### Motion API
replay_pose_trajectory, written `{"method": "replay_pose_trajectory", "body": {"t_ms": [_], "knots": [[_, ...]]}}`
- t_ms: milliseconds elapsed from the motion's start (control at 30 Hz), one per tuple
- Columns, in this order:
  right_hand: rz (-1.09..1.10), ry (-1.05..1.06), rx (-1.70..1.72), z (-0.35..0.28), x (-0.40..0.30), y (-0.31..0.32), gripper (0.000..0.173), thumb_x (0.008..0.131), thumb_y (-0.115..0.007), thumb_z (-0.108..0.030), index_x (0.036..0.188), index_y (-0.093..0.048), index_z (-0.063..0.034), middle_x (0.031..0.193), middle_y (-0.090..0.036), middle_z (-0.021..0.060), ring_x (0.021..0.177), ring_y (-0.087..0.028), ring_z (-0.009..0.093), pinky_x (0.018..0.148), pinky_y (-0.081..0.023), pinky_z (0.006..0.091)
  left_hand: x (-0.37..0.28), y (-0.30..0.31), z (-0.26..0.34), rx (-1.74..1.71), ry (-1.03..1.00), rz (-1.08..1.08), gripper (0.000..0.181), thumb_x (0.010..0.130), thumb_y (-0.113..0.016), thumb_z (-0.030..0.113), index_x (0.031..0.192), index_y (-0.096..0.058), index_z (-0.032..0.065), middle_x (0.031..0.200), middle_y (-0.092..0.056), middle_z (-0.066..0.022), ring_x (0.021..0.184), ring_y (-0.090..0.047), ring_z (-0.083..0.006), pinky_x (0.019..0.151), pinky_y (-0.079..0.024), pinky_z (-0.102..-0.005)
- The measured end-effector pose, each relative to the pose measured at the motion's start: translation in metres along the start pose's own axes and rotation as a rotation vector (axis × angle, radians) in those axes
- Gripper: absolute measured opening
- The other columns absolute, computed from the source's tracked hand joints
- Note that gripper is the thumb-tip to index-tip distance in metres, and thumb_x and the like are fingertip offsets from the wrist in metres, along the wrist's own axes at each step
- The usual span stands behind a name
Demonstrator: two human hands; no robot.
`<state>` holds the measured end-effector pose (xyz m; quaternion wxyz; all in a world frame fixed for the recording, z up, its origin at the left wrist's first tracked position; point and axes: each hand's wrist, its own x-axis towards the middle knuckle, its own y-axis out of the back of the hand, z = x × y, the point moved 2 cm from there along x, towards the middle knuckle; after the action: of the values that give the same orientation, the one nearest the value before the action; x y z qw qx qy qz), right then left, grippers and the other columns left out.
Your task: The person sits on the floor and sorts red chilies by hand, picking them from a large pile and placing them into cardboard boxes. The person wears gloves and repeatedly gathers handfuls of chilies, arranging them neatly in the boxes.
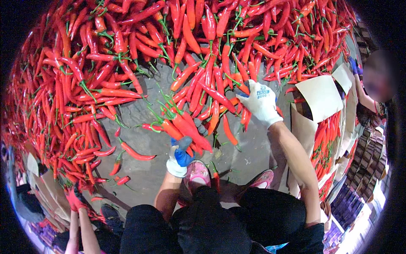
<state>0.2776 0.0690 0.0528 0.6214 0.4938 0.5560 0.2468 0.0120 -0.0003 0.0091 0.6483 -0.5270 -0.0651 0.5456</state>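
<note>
My left hand (180,157), in a white knit glove with blue-coated fingers, holds a bunch of red chili peppers (187,128) with the green stems pointing up and away from me. My right hand (258,101), gloved the same way and bearing blue writing on its back, is at the near edge of the heap. A red chili pepper (238,83) sits between its thumb and fingers, most of which are hidden under the hand. Between my two hands lie loose red chili peppers (203,82) on the grey floor (136,177).
A large heap of red chili peppers (152,38) curves around in front. At right stands an open cardboard box (303,119) packed with peppers (323,149). Another person's hands (74,200) work at lower left; a further person's arm (364,92) shows at far right. My shoes (197,176) are below.
</note>
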Motion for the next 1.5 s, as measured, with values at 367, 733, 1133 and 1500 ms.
{"method": "replay_pose_trajectory", "body": {"t_ms": [367,733,1133,1500], "knots": [[0.020,-0.077,1.044,0.042,0.005,-0.028,0.040,0.080,-0.071,-0.026,0.110,-0.065,-0.0001,0.086,-0.068,0.0063,0.071,-0.064,0.017,0.065,-0.050,0.0299,0.001,-0.008,-0.008,-0.039,-0.033,-0.018,0.068,0.077,-0.072,0.022,0.135,-0.042,0.0051,0.119,-0.059,-0.0107,0.105,-0.061,-0.0269,0.092,-0.052,-0.0450],[0.274,0.011,0.347,-0.027,0.054,0.009,0.039,0.077,-0.069,-0.040,0.095,-0.069,-0.0055,0.082,-0.069,0.0150,0.077,-0.067,0.032,0.071,-0.050,0.0399,0.003,-0.007,-0.009,-0.043,-0.012,-0.012,0.068,0.076,-0.072,0.021,0.134,-0.042,0.0039,0.120,-0.059,-0.0117,0.104,-0.061,-0.0276,0.090,-0.052,-0.0442],[-0.570,-0.069,1.715,0.004,0.022,0.014,0.032,0.088,-0.063,-0.023,0.112,-0.061,-0.0026,0.092,-0.068,0.0067,0.077,-0.066,0.016,0.070,-0.054,0.0274,-0.006,-0.005,0.004,-0.016,-0.046,0.070,0.068,0.075,-0.070,0.017,0.135,-0.041,0.0033,0.119,-0.059,-0.0131,0.105,-0.061,-0.0284,0.092,-0.051,-0.0441],[-0.528,-0.280,1.582,0.026,-0.140,-0.071,0.044,0.083,-0.072,-0.019,0.121,-0.056,-0.0021,0.107,-0.064,0.0042,0.094,-0.059,0.011,0.083,-0.048,0.0272,-0.023,-0.040,-0.059,0.572,0.154,-0.034,0.058,0.074,-0.076,0.007,0.127,-0.053,0.0042,0.114,-0.064,-0.0073,0.097,-0.064,-0.0162,0.089,-0.051,-0.0338]]}}
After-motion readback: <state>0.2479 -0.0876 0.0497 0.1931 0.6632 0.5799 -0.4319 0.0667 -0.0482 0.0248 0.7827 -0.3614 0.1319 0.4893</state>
